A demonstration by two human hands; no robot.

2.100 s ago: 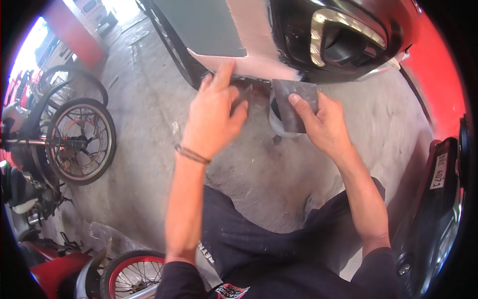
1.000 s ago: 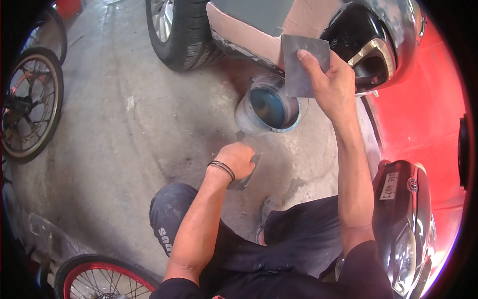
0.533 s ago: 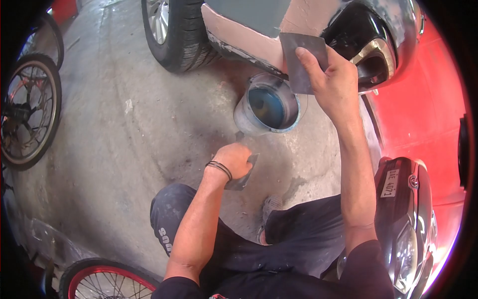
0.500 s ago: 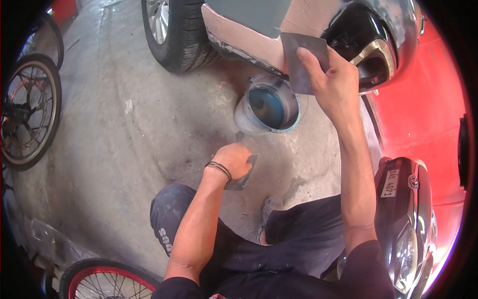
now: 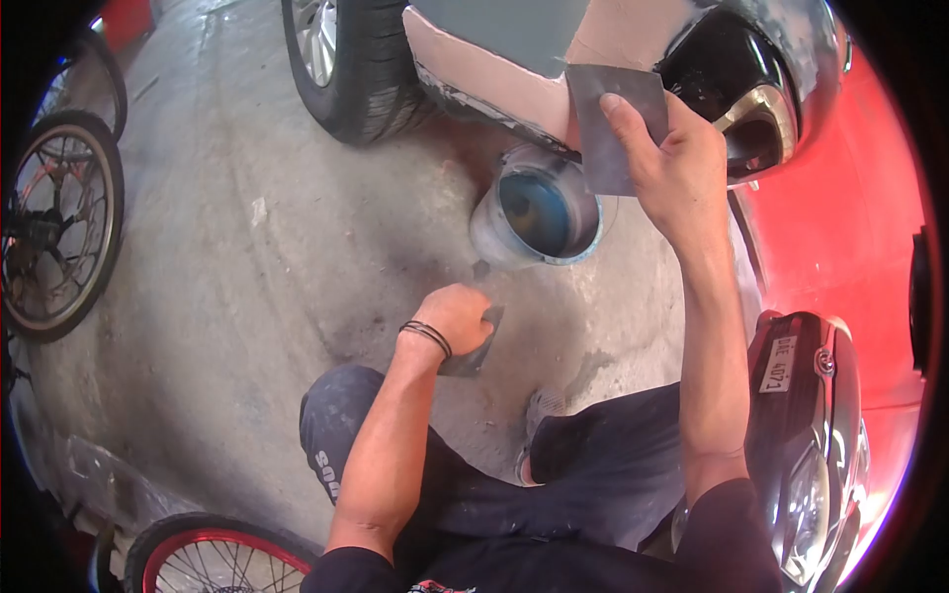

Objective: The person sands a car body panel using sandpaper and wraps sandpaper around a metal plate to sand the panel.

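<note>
My right hand (image 5: pixel 680 168) grips a dark grey sheet (image 5: pixel 615 124), thumb on its face, in front of the car's lower bumper corner. Behind the sheet, the bumper panel shows pinkish filler (image 5: pixel 484 67) around a grey area (image 5: pixel 514 25). My left hand (image 5: pixel 455 321) is closed on a second dark sheet (image 5: pixel 474 358), low over the floor near my knee; part of that sheet is hidden by the hand. Between the two hands stands a bucket (image 5: pixel 489 232) of bluish, murky liquid, just below the bumper edge.
The car's tyre (image 5: pixel 371 79) is at the top. A motorcycle wheel (image 5: pixel 109 237) stands at the left and a red-rimmed wheel (image 5: pixel 153 563) at the lower left. A dark vehicle with a plate (image 5: pixel 778 364) is at the right, by a red surface (image 5: pixel 840 247).
Since the earliest frame, my left hand has come away from the bumper and down towards my knee. The view has shifted, showing the bucket and tyre. Over the last half second, both hands barely moved.
</note>
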